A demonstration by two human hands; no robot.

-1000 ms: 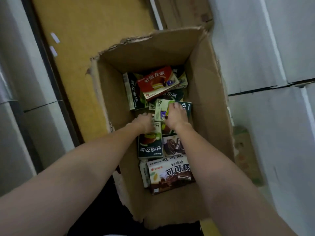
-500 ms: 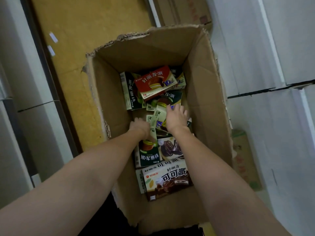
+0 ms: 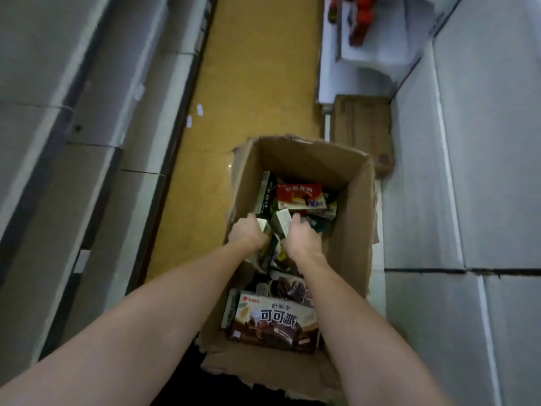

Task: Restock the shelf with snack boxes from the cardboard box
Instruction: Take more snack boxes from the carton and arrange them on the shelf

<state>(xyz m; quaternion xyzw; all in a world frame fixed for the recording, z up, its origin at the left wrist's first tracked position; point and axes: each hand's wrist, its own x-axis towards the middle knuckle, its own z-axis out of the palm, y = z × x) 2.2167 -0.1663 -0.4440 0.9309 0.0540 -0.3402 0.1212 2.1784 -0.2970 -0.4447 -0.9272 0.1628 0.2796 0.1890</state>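
Cardboard box (image 3: 355,218) sits open on the yellow floor (image 3: 251,92), between grey shelving units. Inside it: jumbled snack boxes. Brown cocoa-pie box (image 3: 273,323) lies flat at the box's near end; red pie box (image 3: 300,196) lies toward its far end. Both hands are inside, mid-box. Left hand (image 3: 248,231) curls round a pale box end (image 3: 263,225). Right hand (image 3: 301,240) grips a tilted green-white box (image 3: 281,222), fingers wrapped over its edge. Closed carton (image 3: 361,130) stands just beyond the box's far right corner.
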